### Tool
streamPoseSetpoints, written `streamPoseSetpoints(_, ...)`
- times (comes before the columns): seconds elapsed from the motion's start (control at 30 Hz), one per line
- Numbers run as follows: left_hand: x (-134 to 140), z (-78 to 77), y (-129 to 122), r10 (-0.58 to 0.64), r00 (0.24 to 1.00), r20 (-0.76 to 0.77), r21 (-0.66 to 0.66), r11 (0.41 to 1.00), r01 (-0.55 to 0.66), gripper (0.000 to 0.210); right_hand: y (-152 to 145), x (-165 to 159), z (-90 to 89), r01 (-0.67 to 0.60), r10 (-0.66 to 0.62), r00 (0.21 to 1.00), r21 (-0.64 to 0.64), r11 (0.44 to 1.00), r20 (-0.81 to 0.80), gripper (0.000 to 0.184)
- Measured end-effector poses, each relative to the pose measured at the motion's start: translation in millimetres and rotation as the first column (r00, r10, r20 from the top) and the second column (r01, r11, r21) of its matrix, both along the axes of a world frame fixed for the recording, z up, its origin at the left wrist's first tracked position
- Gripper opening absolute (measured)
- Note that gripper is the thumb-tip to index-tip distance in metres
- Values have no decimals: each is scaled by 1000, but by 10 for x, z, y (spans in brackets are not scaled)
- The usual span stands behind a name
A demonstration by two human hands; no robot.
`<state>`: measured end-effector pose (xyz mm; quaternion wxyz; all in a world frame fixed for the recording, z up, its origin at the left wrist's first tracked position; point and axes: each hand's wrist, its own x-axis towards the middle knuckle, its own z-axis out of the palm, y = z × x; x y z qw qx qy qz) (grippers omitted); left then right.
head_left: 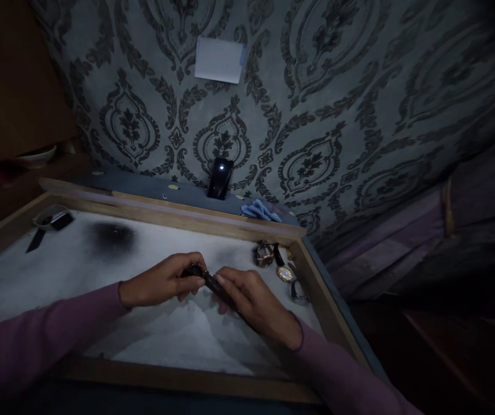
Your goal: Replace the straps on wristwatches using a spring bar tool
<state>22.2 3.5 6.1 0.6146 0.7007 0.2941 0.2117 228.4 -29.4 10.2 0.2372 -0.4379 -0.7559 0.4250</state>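
Observation:
Between my two hands, above the white floor of a shallow wooden tray, is a dark wristwatch with a brown strap. My left hand pinches it at the case end. The fingers of my right hand are closed round the strap, which runs back under the palm. To the right inside the tray lie several other watches: a rose-gold-toned one, a gold-cased one with a black strap, and a dark-strapped one by the side wall.
At the tray's back left corner lies a watch with a dark strap beside a pale round item. Behind the tray, a black phone leans on the patterned wall, near a crumpled blue cloth. A white card is on the wall.

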Motion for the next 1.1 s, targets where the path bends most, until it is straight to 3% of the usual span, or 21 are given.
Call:
streamPoseSetpoints(0.13,1,9,-23,46,995,-86,127,991,-35,20,6,0,11,43,-63,990,155,987,124,39)
streamPoseSetpoints(0.23,18,10,-28,47,997,-59,81,996,-42,21,-12,-32,-8,60,-86,989,198,978,123,36)
streamPoseSetpoints(0.4,35,24,-9,36,997,67,-141,990,-27,25,-46,-72,-53,80,-74,995,94,992,-61,41)
streamPoseSetpoints(0.57,35,7,-12,30,981,191,-271,962,24,25,-47,-30,-29,68,-66,993,22,997,-99,50)
streamPoseSetpoints(0.7,36,5,-20,-2,973,231,-289,955,71,24,-34,14,35,-11,1,989,-71,997,-146,48)
streamPoseSetpoints(1.1,43,17,-26,-18,973,231,-243,967,75,27,0,77,63,-105,78,981,-146,984,-180,48)
